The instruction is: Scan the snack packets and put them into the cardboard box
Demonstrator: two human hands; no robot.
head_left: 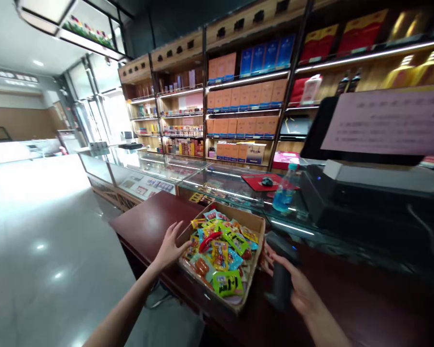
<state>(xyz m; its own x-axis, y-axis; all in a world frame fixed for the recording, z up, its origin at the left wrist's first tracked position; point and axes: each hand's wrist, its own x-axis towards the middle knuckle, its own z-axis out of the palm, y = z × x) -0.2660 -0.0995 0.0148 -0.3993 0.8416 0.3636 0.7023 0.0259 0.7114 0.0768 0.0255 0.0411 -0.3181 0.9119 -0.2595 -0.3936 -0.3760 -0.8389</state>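
A shallow cardboard box [259, 226] of small wrapped snack packets [220, 255] sits on the dark red counter between my hands. A red curved item [210, 242] with a light mark lies on top of the packets. At the box's left edge is my left hand [170, 249], fingers spread and thumb by the rim. My right hand [299, 284] is closed around a black handheld barcode scanner [281, 274], with its fingertips showing beside the box's right wall. Whether those fingertips touch the box I cannot tell.
Behind the box runs a glass display counter [155, 166]. A blue drink bottle [284, 193] and a mouse [266, 181] on a red pad [251, 182] stand there. A monitor [379, 125] is at the right. Stocked shelves [244, 113] line the back wall.
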